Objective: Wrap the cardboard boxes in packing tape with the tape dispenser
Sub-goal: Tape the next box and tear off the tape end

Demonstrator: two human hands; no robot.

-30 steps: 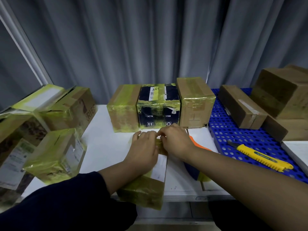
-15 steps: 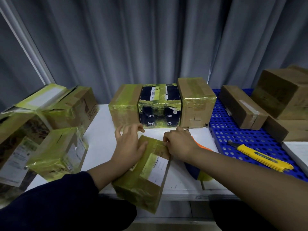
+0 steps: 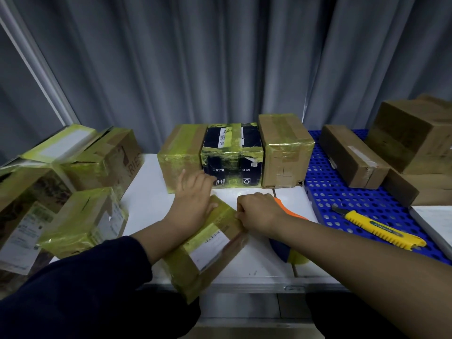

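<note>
So here's my box (image 3: pixel 210 245), lying at an angle on the table (image 3: pixel 146 199) with its near end hanging over the front edge. It's got yellowish tape around it and a white label facing up. My left hand (image 3: pixel 193 204) lies on the far left corner, fingers pretty much straight and spread a bit, thumb on top of the box. My right hand (image 3: pixel 259 214) is balled up right against the box's right edge, fingers curled in. Honestly can't tell if they're pinching anything there.

The dispenser (image 3: pixel 287 210) is on the table just under my right wrist and forearm. Its orange handle pokes out past my hand, and the blue body and yellow roll show below my arm.

Three taped boxes (image 3: pixel 232 155) sit in a row at the back, the middle one black. More taped ones are piled on the left (image 3: pixel 83 216). On the right there's a blue tray (image 3: pixel 330 192) with plain boxes (image 3: pixel 352 155) and a yellow knife (image 3: pixel 381 228).
</note>
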